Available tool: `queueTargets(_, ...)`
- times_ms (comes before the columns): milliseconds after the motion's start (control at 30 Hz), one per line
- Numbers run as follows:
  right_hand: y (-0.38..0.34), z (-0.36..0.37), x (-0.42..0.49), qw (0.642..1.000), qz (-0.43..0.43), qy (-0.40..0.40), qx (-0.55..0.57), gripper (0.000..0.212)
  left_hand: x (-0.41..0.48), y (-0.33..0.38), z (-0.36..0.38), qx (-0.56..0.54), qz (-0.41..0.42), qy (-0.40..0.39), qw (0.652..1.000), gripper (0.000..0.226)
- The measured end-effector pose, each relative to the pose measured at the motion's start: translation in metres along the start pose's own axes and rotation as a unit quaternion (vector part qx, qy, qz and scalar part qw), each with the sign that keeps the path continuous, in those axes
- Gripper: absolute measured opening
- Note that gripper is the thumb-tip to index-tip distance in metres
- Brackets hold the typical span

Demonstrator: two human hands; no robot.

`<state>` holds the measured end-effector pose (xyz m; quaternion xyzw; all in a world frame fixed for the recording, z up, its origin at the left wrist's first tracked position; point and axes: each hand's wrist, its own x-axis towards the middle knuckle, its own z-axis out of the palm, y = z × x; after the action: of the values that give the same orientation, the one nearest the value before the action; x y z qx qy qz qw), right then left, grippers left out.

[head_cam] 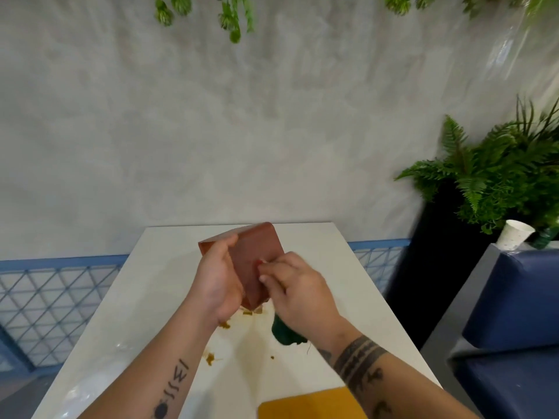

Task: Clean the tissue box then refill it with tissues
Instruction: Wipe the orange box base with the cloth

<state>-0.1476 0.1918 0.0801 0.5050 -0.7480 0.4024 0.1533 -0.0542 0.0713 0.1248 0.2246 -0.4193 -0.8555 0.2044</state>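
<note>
Two hands meet at a reddish-brown tissue box [252, 249], which is lifted off the white tabletop [145, 297] and tilted, its long axis running from a low near corner up and away to the far edge. Whether that low corner touches the tabletop cannot be told.

The left hand [219, 279] grips the box along its left side, thumb over the upper edge and fingers wrapped behind. The right hand [298, 294] comes in from the right with curled fingers whose tips press on the broad face turned toward it. A green cloth [284, 332] is bunched under its palm, apparently held there.

The step looks like the wiping part of the cleaning. The face to be wiped lies just left of the right hand, so the cloth has to travel along the box's length while the left hand steadies it.

Yellowish crumbs [225, 324] lie on the tabletop beneath the box, and a flat yellow item [311, 402] sits at the near edge. No tissues can be made out for certain.
</note>
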Motion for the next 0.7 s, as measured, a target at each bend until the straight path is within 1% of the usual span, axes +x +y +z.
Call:
queueTargets(100, 0.019, -0.007, 0.013, 0.995, 0.088, 0.049, 0.017, 0.015, 0.0, 0.001, -0.002, -0.02, -0.02, -0.014, 1.0, 0.045)
queueTargets(167, 0.017, -0.008, 0.019, 0.991, 0.109, 0.068, 0.038, 0.014, 0.002, -0.001, -0.003, -0.031, -0.031, -0.023, 0.999, 0.049)
queueTargets(233, 0.011, -0.007, 0.017, 0.991, 0.107, 0.065, 0.044, 0.015, 0.006, -0.009, -0.007, -0.021, -0.012, -0.035, 0.999, 0.055)
queueTargets(267, 0.009, -0.005, 0.015, 0.992, 0.101, 0.059, 0.046, 0.015, 0.009, -0.012, -0.009, -0.01, 0.003, -0.033, 0.999, 0.054)
queueTargets(367, 0.006, -0.002, 0.001, 0.997, 0.059, 0.021, 0.048, 0.017, 0.014, -0.017, -0.009, 0.001, 0.031, -0.002, 1.0, 0.049)
queueTargets(467, 0.011, -0.003, -0.011, 1.0, 0.009, -0.021, 0.017, 0.018, 0.021, -0.016, -0.008, -0.034, 0.021, 0.041, 0.998, 0.048)
queueTargets(500, 0.016, -0.003, -0.011, 1.0, 0.017, -0.018, 0.003, 0.018, 0.022, -0.016, -0.009, -0.05, 0.017, 0.05, 0.997, 0.048)
queueTargets(567, 0.024, -0.006, -0.003, 0.997, 0.072, 0.006, -0.015, 0.018, 0.024, -0.017, -0.007, -0.07, 0.005, 0.045, 0.996, 0.048)
queueTargets(633, 0.023, -0.003, 0.005, 0.993, 0.11, 0.023, -0.02, 0.019, 0.023, -0.021, -0.003, -0.048, 0.013, 0.041, 0.998, 0.043)
queueTargets(700, 0.008, 0.004, 0.005, 0.995, 0.093, 0.029, -0.019, 0.019, 0.022, -0.024, 0.003, -0.028, 0.016, 0.05, 0.998, 0.04)
